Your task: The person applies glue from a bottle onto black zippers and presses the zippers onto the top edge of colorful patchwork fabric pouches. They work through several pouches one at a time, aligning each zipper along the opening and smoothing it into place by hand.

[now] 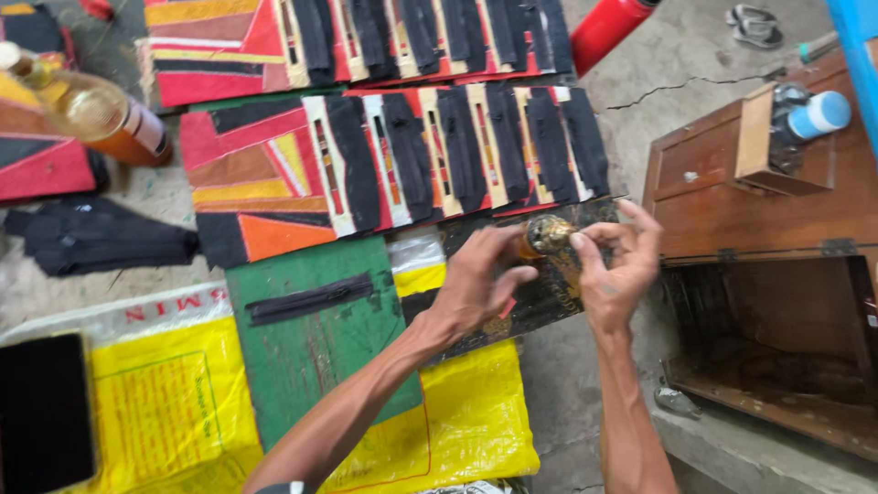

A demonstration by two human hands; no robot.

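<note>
My left hand (480, 279) and my right hand (615, 265) meet over a dark board, both closed on a small glue-smeared bottle (547, 234) with a shiny, amber-coloured top. The left fingers grip its body from the left; the right thumb and forefinger pinch its cap end. Under the hands lies a black strip piece (540, 302) on a yellow sack (466, 412). A green board (311, 338) with a black fabric strip sits just left of my left forearm.
Red, yellow and black patchwork panels (393, 160) lie in rows beyond the hands. A plastic bottle of amber liquid (101, 114) lies at far left. An open wooden box (768, 274) stands at right, a red cylinder (608, 32) behind it. A black phone-like slab (41, 412) rests bottom left.
</note>
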